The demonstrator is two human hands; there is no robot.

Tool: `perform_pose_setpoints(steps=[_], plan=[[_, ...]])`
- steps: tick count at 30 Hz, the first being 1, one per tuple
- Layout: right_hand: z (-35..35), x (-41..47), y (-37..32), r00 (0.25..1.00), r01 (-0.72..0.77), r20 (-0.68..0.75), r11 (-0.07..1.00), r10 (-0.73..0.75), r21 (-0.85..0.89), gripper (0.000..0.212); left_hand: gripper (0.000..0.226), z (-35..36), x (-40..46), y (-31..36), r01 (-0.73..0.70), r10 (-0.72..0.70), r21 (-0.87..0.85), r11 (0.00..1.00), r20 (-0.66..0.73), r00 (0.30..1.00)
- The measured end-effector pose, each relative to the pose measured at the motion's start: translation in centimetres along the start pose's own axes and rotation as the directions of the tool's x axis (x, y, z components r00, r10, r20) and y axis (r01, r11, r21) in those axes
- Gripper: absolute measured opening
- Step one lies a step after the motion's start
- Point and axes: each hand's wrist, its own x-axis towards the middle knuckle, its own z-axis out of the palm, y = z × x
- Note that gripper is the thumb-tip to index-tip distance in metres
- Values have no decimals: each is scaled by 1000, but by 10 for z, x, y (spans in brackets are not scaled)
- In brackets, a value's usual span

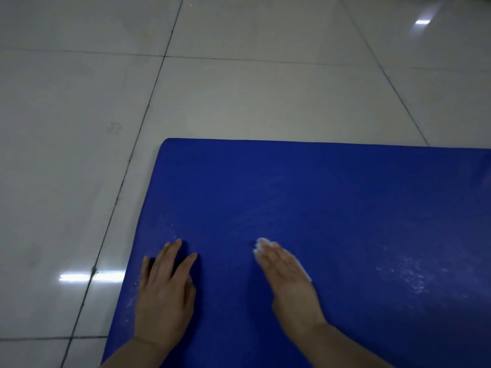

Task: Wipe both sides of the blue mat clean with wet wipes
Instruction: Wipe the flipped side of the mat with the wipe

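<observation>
The blue mat [318, 197] lies flat on the floor and fills the lower right of the head view. Its far edge and left edge are both in sight. My left hand [164, 293] rests flat on the mat near its left edge, fingers straight and spread. My right hand [287, 277] presses a white wet wipe [261, 245] against the mat with straight fingers. Only the wipe's edges show, past the fingertips and along the hand's right side. Faint white smears [409, 274] mark the mat to the right of that hand.
Glossy pale floor tiles [239, 88] with dark grout lines surround the mat on the left and far sides. Ceiling lights reflect on the tiles at the lower left and top right.
</observation>
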Motion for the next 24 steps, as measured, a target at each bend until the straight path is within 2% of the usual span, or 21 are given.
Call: perform_pose_setpoints(steps=[1,3,4,6,8,10,12,14,15,17,19,22,24], plan=[[2,-3,8,996,-92,11,996,92,15,89,48,0,-5,-2,-3,3,-1,1000,4,1000],[3,-8,5,984,-178,31,984,178,25,88,49,3,-7,-3,-4,4,1,1000,27,1000],[6,-6,-4,988,-152,17,988,152,-4,86,49,3,-6,-4,2,-2,1,1000,43,999],[16,-4,-35,1000,1,1,996,-1,-87,74,50,3,-4,-4,12,-13,7,1000,73,997],[24,-5,-64,994,107,30,994,-107,18,65,51,2,-4,-4,10,-11,17,1000,92,996],[22,-6,-68,977,195,65,977,-201,84,67,51,1,-3,-4,3,-4,18,1000,94,996],[12,-7,-44,976,213,27,973,-216,89,85,50,0,-3,-4,-5,5,11,1000,84,996],[3,-11,-11,995,92,32,990,-95,104,108,49,0,-3,-4,-9,9,2,1000,73,997],[1,-14,3,999,15,27,993,-18,115,109,49,1,-4,-4,-10,10,1,1000,70,997],[3,-19,19,994,-104,-1,986,105,130,102,49,2,-5,-5,-10,10,1,1000,67,998],[9,-20,6,991,-114,-56,984,122,140,84,49,2,-4,-5,-7,7,2,1000,69,998],[18,-19,-45,995,56,-86,987,-43,153,68,49,0,-2,-4,-3,1,20,1000,89,996],[14,-18,-72,987,157,-38,976,-153,153,68,49,-1,-2,-4,1,-4,32,999,105,994]])
